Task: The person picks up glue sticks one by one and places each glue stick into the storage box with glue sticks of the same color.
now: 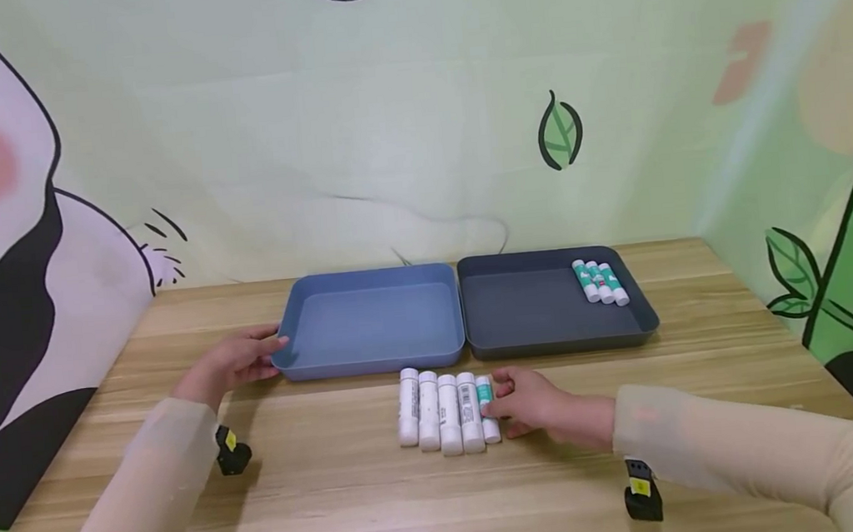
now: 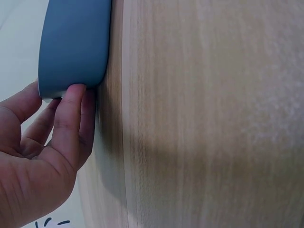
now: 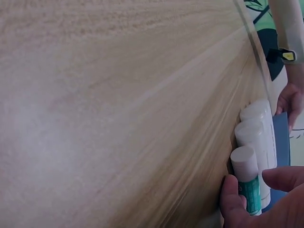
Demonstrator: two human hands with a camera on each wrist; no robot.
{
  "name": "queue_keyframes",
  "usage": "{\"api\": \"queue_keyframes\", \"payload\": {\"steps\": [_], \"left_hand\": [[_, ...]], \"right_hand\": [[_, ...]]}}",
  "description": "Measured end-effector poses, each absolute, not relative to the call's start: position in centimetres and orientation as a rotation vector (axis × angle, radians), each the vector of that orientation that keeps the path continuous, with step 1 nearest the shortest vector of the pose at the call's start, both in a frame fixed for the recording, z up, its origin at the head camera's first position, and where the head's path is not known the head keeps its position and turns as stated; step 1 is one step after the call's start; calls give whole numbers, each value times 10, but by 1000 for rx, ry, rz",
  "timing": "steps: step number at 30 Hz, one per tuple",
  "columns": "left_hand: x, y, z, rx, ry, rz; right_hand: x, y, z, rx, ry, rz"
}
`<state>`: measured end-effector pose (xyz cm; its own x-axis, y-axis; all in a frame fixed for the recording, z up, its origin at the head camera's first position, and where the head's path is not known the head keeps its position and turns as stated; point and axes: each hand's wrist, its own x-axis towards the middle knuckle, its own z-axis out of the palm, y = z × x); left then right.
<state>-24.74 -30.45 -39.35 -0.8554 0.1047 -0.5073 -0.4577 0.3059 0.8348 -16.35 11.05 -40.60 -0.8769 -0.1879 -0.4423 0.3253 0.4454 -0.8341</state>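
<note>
In the head view my left hand (image 1: 241, 357) holds the left end of a blue tray (image 1: 374, 366), thumb at the rim and fingers against the outer wall. The left wrist view shows those fingertips on the tray's wall (image 2: 73, 47). My right hand (image 1: 531, 400) grips a small green-and-white glue stick (image 1: 489, 428), the rightmost of a row lying on the table. In the right wrist view a finger and the thumb lie on either side of this glue stick (image 3: 245, 164). Several larger white glue sticks (image 1: 450, 423) lie side by side to its left.
A dark grey tray (image 1: 528, 312) stands beside the blue one on its right. Three green-and-white glue sticks (image 1: 599, 282) lie in its right part. The wooden table (image 1: 341, 515) ends at a wall cloth (image 1: 274, 144) printed with a panda and leaves.
</note>
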Motion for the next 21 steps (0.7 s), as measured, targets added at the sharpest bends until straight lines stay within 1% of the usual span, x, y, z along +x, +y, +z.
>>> {"api": "queue_keyframes", "payload": {"steps": [21], "left_hand": [[-249, -307, -395, -311, 2117, 1542]], "right_hand": [[-164, 109, -407, 43, 2308, -1375]]}}
